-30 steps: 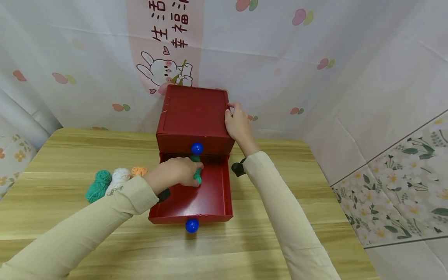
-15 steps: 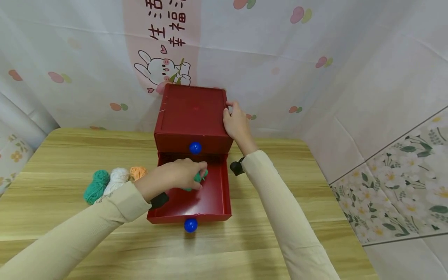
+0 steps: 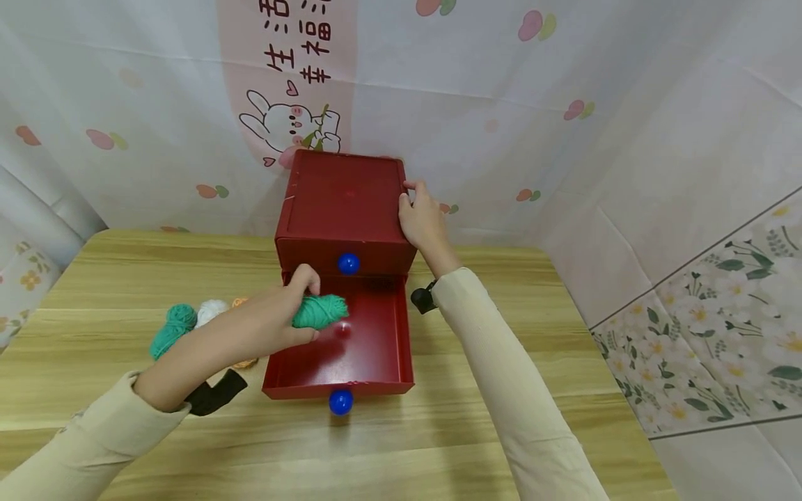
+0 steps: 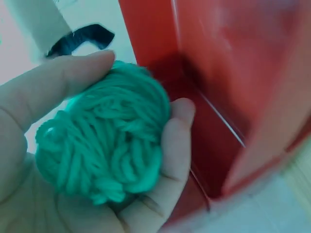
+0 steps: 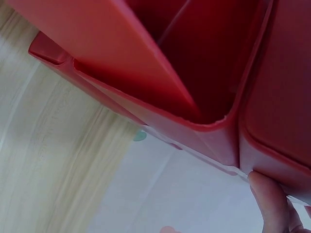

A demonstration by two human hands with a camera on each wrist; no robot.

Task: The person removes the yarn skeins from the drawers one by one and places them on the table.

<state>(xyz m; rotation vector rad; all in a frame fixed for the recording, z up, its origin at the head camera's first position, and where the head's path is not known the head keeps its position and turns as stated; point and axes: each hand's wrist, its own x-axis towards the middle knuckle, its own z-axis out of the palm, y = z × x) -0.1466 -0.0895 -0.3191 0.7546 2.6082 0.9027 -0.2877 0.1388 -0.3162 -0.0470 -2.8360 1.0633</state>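
Note:
My left hand [image 3: 276, 316] holds a green ball of yarn [image 3: 319, 311] over the left side of the pulled-out red drawer [image 3: 376, 348]. Close up in the left wrist view, thumb and fingers curl round the yarn [image 4: 112, 136]. My right hand [image 3: 425, 221] rests at the right edge of the red two-drawer box [image 3: 347, 198], fingers along its top and side. In the right wrist view, part of that hand [image 5: 272, 204] shows against the box's side. The lower drawer stands open, a blue round knob [image 3: 341, 402] on its front; the upper drawer is closed.
On the wooden table [image 3: 476, 417], left of the drawer, lie another green yarn ball [image 3: 172, 328], a white one [image 3: 211, 311] and an orange one [image 3: 246, 363], partly hidden by the left arm. A patterned curtain [image 3: 489, 139] hangs behind the box.
My left hand has moved left and turned within the drawer area, bringing the green yarn ball into plain view in its grip. The right hand stays on the box.

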